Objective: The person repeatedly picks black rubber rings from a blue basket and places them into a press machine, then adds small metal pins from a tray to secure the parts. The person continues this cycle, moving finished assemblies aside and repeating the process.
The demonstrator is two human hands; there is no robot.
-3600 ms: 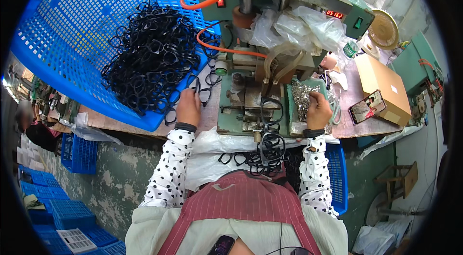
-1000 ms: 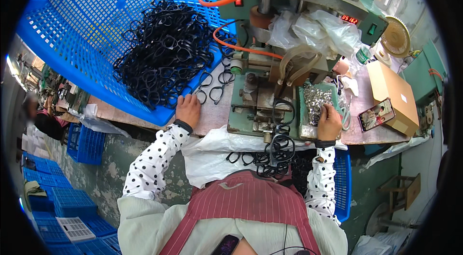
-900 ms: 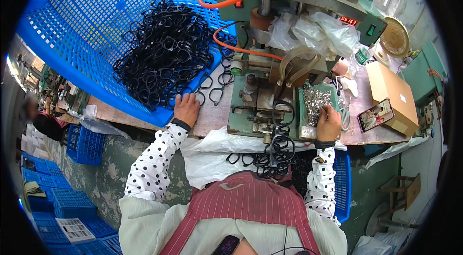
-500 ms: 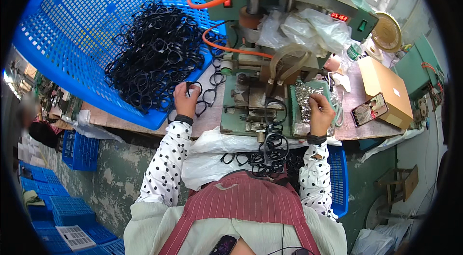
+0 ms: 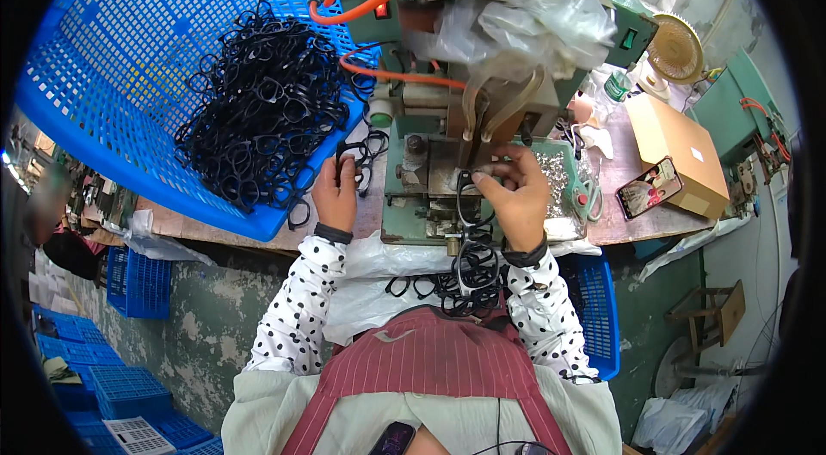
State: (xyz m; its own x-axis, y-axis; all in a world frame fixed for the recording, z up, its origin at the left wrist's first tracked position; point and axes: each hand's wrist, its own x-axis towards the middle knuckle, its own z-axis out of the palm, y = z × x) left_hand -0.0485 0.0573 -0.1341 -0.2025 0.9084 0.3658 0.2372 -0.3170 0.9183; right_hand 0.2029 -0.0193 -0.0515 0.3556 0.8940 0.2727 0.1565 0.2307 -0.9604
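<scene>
At the left of the machine, my left hand [image 5: 335, 193] has its fingers closed at the edge of a black eyeglass frame [image 5: 351, 150]. My right hand [image 5: 519, 194] is over the machine's metal fixture [image 5: 441, 175], thumb and forefinger pinched beside another black eyeglass frame [image 5: 469, 210]. Whatever is between those fingertips is too small to make out. Below that frame, several more eyeglass frames [image 5: 471, 270] hang in a pile at the table's front edge. Right of the fixture, a tray holds many small shiny metal pieces [image 5: 551, 169].
A large blue basket [image 5: 95, 119] heaped with black eyeglass frames [image 5: 267, 102] stands at the left. A green press [image 5: 632, 33] with orange hoses [image 5: 370, 3] rises ahead. Green-handled scissors [image 5: 588, 199], a phone [image 5: 650, 189] and a cardboard box [image 5: 680, 154] lie at the right.
My right hand has moved left from the tray of metal pieces to the frame at the fixture. My left hand stays near the frames beside the basket, shifted slightly.
</scene>
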